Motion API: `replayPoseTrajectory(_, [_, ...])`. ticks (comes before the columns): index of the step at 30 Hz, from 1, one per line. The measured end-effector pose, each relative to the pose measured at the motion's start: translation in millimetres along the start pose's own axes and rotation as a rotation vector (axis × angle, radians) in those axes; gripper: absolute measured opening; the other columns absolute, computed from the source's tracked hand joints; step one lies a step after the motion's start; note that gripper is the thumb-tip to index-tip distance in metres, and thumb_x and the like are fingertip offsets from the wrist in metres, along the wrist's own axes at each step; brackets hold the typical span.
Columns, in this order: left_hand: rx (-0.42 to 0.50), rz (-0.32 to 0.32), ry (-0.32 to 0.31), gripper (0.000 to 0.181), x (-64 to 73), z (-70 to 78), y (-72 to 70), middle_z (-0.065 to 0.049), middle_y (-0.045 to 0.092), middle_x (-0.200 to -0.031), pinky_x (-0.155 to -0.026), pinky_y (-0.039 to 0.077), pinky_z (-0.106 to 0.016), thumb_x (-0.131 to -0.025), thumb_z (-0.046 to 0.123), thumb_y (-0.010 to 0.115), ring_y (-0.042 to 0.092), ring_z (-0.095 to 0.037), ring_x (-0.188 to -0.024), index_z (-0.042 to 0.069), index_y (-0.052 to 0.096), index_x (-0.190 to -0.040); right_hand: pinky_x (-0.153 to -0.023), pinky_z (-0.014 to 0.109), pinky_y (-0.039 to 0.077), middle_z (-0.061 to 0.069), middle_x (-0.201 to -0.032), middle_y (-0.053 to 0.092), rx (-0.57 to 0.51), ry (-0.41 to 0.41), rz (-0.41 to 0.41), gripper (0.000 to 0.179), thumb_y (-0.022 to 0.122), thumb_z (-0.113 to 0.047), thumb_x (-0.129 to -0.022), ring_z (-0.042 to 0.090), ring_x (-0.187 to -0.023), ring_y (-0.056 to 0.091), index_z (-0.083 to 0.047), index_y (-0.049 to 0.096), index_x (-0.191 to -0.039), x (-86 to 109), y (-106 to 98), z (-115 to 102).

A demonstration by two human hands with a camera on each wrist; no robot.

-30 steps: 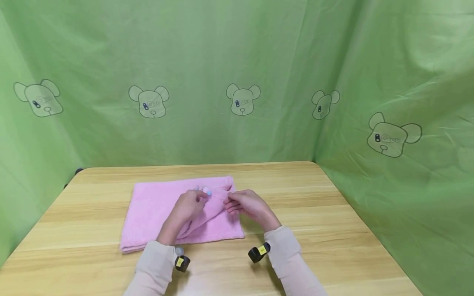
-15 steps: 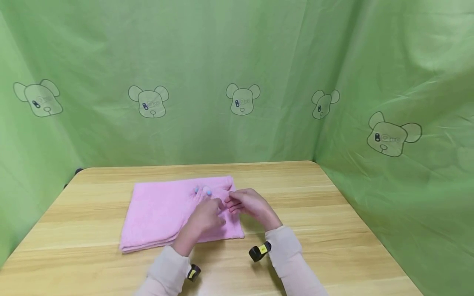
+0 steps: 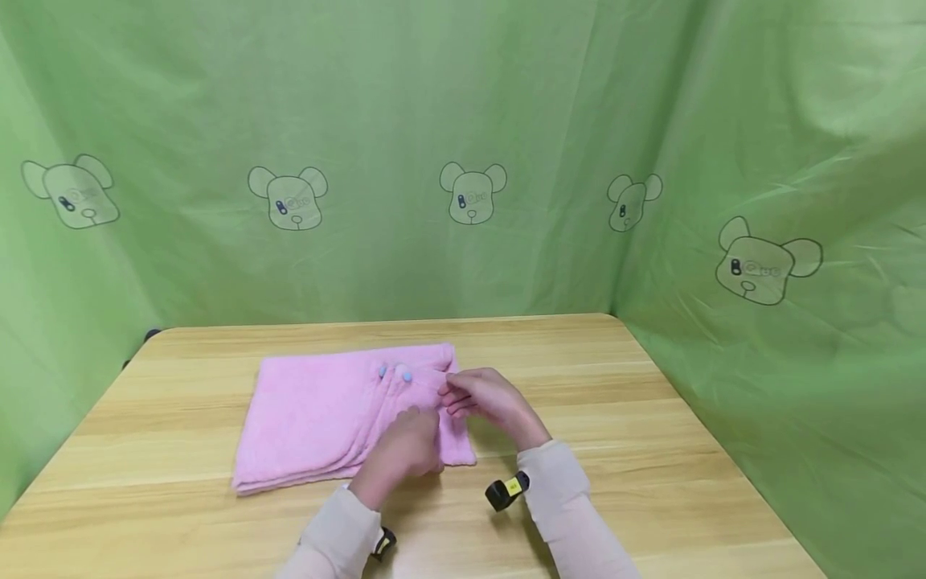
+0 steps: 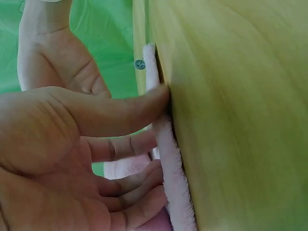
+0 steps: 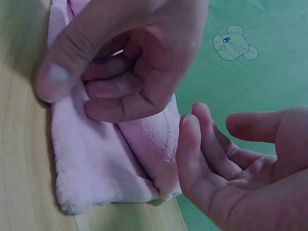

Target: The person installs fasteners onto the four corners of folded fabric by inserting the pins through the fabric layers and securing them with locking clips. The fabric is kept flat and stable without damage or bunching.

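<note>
Cloth (image 3: 311, 418): lay folded on table (image 3: 651, 515), hands at its 3 and 5 o'clock.
Left hand (image 3: 408, 444): fingers bent at near edge, probably to control it; pinch couldn't be told.
Right hand (image 3: 490, 402): loosely bent, seemingly empty, perhaps to steady the side.
Change: left slid toward 6 o'clock; right stayed.

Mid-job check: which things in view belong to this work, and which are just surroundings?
In the job: pink cloth, blue bits on it, left hand, right hand.

Just around: wooden table, green curtain with bear drawings, black wrist cameras.
</note>
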State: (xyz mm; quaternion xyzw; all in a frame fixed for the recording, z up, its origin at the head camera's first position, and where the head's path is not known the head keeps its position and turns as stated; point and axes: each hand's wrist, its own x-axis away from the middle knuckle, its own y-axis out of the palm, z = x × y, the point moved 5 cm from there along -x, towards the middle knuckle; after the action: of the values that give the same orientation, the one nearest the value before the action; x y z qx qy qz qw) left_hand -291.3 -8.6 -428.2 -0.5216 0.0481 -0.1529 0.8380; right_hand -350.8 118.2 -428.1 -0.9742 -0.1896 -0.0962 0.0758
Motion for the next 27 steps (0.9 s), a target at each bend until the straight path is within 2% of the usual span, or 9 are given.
replayPoseTrajectory(3, [-0.010,0.031,0.075,0.022,0.0,0.1,-1.9,-0.007,0.061,-0.079,-0.077,0.052,-0.043,-0.071,0.007,0.083,0.058,-0.028,-0.083,0.007,0.064,-0.081,-0.069,0.025,0.058,0.008,-0.085,0.072,-0.008,-0.005,-0.011,0.037,0.049,-0.019,-0.106,0.013,-0.071,0.066,0.014,0.065,-0.113,0.2,0,-1])
replayPoseTrajectory(6, [0.016,0.055,0.126,0.013,-0.9,-2.1,-3.0,-0.003,0.061,-0.072,-0.070,0.050,-0.037,-0.075,0.004,0.077,0.057,-0.022,-0.073,0.008,0.064,-0.076,-0.067,0.023,0.057,0.006,-0.082,0.071,-0.008,-0.014,-0.028,0.038,0.049,-0.019,-0.105,0.011,-0.069,0.065,0.015,0.064,-0.114,1.2,0,-1])
replayPoseTrajectory(9, [0.086,0.052,0.110,0.014,-2.8,-6.7,-3.9,-0.001,0.056,-0.066,-0.058,0.046,-0.032,-0.078,0.001,0.072,0.052,-0.018,-0.062,0.007,0.061,-0.072,-0.064,0.023,0.055,0.002,-0.075,0.068,0.013,-0.035,-0.047,0.038,0.052,-0.019,-0.104,0.010,-0.065,0.062,0.015,0.064,-0.115,3.3,0,-3])
replayPoseTrajectory(12, [0.124,0.075,0.088,0.015,-3.9,-11.3,-8.2,-0.001,0.051,-0.064,-0.053,0.041,-0.029,-0.080,0.001,0.068,0.047,-0.016,-0.058,0.006,0.057,-0.071,-0.061,0.023,0.053,-0.001,-0.069,0.064,0.043,-0.044,-0.066,0.036,0.058,-0.019,-0.101,0.008,-0.061,0.058,0.013,0.065,-0.117,4.8,-2,-3])
replayPoseTrajectory(14, [0.147,0.089,0.078,0.012,-3.1,-13.8,-12.6,-0.002,0.051,-0.065,-0.053,0.041,-0.029,-0.079,0.000,0.066,0.047,-0.016,-0.058,0.005,0.057,-0.073,-0.060,0.024,0.052,0.000,-0.069,0.064,0.075,-0.044,-0.090,0.036,0.063,-0.018,-0.098,0.008,-0.060,0.058,0.011,0.066,-0.119,5.6,-2,-3])
replayPoseTrajectory(18, [0.197,0.104,0.057,0.016,-0.1,-18.4,-21.0,-0.004,0.053,-0.068,-0.057,0.044,-0.031,-0.089,0.009,0.067,0.049,-0.018,-0.061,0.006,0.057,-0.076,-0.063,0.029,0.058,0.009,-0.079,0.069,0.190,0.017,-0.166,0.040,0.074,-0.019,-0.091,0.014,-0.064,0.063,0.003,0.067,-0.123,8.5,-2,1])
replayPoseTrajectory(21, [0.185,0.123,0.069,0.022,1.0,-19.5,-25.7,-0.004,0.053,-0.066,-0.059,0.045,-0.033,-0.092,0.012,0.067,0.050,-0.018,-0.061,0.008,0.056,-0.074,-0.066,0.034,0.061,0.016,-0.086,0.070,0.283,0.061,-0.198,0.043,0.079,-0.017,-0.085,0.018,-0.067,0.066,-0.001,0.069,-0.123,10.6,-2,4])
replayPoseTrajectory(24, [0.145,0.140,0.097,0.021,1.5,-18.4,-29.2,-0.002,0.052,-0.066,-0.062,0.045,-0.033,-0.089,0.006,0.065,0.049,-0.018,-0.063,0.008,0.055,-0.071,-0.069,0.036,0.062,0.017,-0.090,0.071,0.328,0.061,-0.180,0.040,0.078,-0.009,-0.081,0.021,-0.068,0.068,0.000,0.070,-0.119,10.1,-4,5])
replayPoseTrajectory(27, [0.145,0.124,0.093,0.021,1.4,-17.8,-30.5,-0.002,0.050,-0.065,-0.061,0.044,-0.032,-0.090,0.006,0.065,0.048,-0.018,-0.063,0.008,0.055,-0.072,-0.071,0.036,0.062,0.019,-0.091,0.072,0.323,0.038,-0.146,0.031,0.073,-0.004,-0.083,0.022,-0.071,0.069,0.004,0.070,-0.112,8.5,-5,5])
